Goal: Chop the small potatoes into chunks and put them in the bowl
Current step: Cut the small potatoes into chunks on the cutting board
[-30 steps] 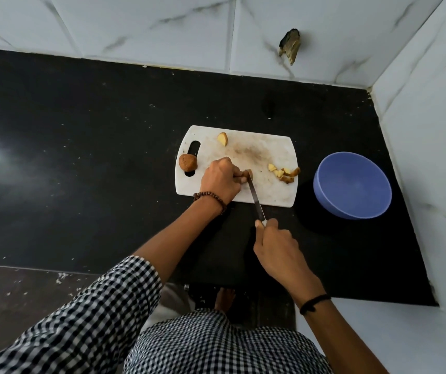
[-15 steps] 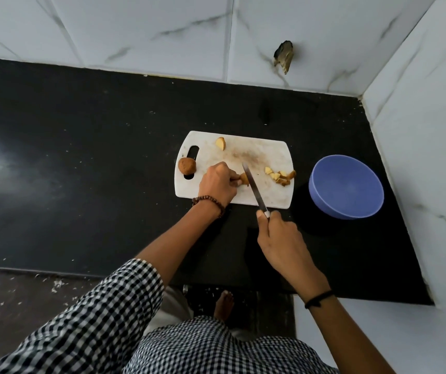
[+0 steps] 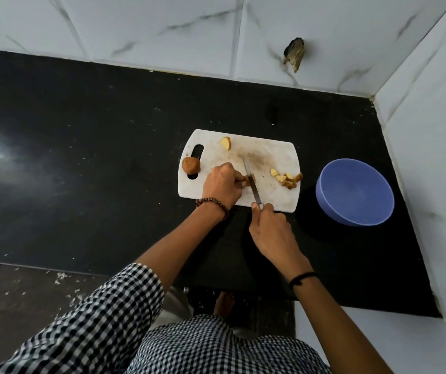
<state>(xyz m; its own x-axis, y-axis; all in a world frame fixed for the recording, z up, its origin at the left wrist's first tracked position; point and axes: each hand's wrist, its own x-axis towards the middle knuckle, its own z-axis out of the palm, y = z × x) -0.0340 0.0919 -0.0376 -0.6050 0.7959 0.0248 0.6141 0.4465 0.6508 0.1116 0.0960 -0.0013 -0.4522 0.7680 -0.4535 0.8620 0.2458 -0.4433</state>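
A white cutting board point(image 3: 270, 155) lies on the black counter. My left hand point(image 3: 223, 186) pinches a small potato piece point(image 3: 249, 180) at the board's middle. My right hand point(image 3: 271, 232) grips the handle of a knife point(image 3: 251, 182), whose blade lies across that piece. A whole brown potato point(image 3: 190, 165) sits at the board's left end by the handle slot. One cut wedge point(image 3: 226, 143) lies near the far edge. A heap of several chunks point(image 3: 286, 179) rests at the right end. The blue bowl point(image 3: 354, 192) stands to the right of the board.
White marble-look tiled walls close off the back and the right side, forming a corner behind the bowl. The black counter point(image 3: 81, 147) stretches wide to the left. A dark chipped hole point(image 3: 294, 54) marks the back wall.
The knife blade has moved from beside the held piece to across it, tip reaching further up the board. My left hand stays on the piece. The camera has tilted slightly.
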